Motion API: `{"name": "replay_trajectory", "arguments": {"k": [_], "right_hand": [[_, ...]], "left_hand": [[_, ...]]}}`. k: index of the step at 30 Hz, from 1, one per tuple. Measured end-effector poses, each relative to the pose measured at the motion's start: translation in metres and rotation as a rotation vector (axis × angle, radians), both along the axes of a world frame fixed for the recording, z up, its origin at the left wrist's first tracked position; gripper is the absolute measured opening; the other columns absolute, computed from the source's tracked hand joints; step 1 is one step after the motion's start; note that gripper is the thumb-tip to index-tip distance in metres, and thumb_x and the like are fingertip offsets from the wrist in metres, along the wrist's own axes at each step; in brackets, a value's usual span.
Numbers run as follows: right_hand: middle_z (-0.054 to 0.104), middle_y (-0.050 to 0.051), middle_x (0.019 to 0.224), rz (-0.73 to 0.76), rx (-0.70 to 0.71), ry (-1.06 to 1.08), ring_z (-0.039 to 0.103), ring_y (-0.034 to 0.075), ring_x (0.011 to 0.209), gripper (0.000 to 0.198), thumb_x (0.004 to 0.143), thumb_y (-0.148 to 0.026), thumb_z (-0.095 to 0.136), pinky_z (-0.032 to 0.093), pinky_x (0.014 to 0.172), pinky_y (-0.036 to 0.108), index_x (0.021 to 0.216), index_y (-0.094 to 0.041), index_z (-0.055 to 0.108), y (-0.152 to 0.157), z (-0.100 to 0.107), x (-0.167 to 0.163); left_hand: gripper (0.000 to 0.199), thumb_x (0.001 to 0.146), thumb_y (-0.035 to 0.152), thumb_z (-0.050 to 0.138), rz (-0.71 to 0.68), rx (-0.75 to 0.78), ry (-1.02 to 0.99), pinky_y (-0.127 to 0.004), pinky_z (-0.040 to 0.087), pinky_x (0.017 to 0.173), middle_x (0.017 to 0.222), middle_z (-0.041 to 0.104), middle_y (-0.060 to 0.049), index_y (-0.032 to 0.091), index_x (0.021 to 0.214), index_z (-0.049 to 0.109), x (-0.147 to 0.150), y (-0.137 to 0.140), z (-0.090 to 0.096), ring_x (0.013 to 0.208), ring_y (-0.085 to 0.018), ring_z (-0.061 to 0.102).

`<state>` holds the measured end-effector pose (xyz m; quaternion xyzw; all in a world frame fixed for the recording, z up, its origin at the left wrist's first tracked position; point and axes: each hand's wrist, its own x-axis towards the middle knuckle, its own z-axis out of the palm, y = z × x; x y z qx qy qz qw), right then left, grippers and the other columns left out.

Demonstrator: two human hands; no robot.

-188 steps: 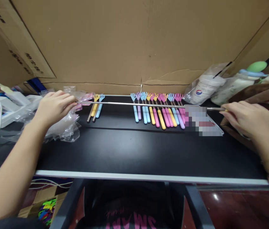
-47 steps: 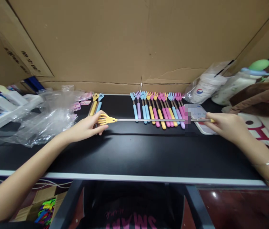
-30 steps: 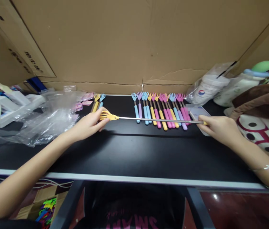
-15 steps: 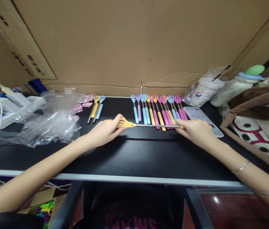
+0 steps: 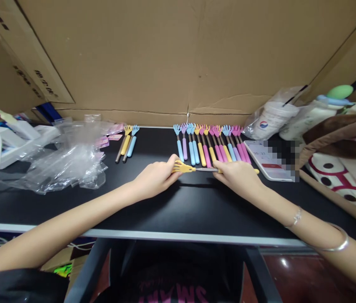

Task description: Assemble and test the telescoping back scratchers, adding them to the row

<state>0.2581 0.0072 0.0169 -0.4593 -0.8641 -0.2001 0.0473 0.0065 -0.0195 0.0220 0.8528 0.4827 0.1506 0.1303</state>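
Note:
A yellow back scratcher with a metal telescopic rod is held level between my two hands, above the black table. My left hand pinches its claw-shaped head. My right hand is closed around its yellow handle, whose end pokes out on the right. Just behind stands a row of back scratchers in blue, purple, yellow and pink, laid side by side with claws toward the cardboard. Farther left lie a yellow handle with claw and a blue one, each beside a bare metal rod.
Crumpled clear plastic bags and a white power strip lie on the left. On the right are a phone, a bagged cup and a cloth bag. A cardboard wall rises behind the table.
My hands have come closer together, and the exposed metal rod is shorter. My left hand moved right; my right hand moved left. The yellow handle end now shows past my right hand.

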Motion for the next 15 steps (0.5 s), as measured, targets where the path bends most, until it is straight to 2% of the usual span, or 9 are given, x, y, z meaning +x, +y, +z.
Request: {"name": "replay_trajectory", "arguments": {"k": [9,15], "right_hand": [[0.063,0.003,0.058,0.029,0.065,0.027,0.054,0.014,0.051,0.017,0.083,-0.027,0.045,0.016,0.049,0.023,0.077,-0.020,0.058,-0.0063,-0.0023,0.0031],[0.063,0.002,0.059,0.031,0.039,0.055,0.054,0.013,0.053,0.018,0.083,-0.030,0.045,0.018,0.050,0.023,0.073,-0.020,0.056,-0.0066,-0.0010,0.0061]], "left_hand": [[0.019,0.093,0.035,0.037,-0.058,-0.048,-0.123,-0.028,0.044,0.059,0.077,0.064,-0.004,0.019,0.104,0.039,0.0000,-0.0005,-0.0101,0.065,-0.019,0.062],[0.021,0.092,0.039,0.038,0.004,-0.036,-0.124,-0.025,0.038,0.055,0.069,0.061,0.002,0.022,0.103,0.043,0.0010,-0.0013,-0.0060,0.058,-0.017,0.059]]}}
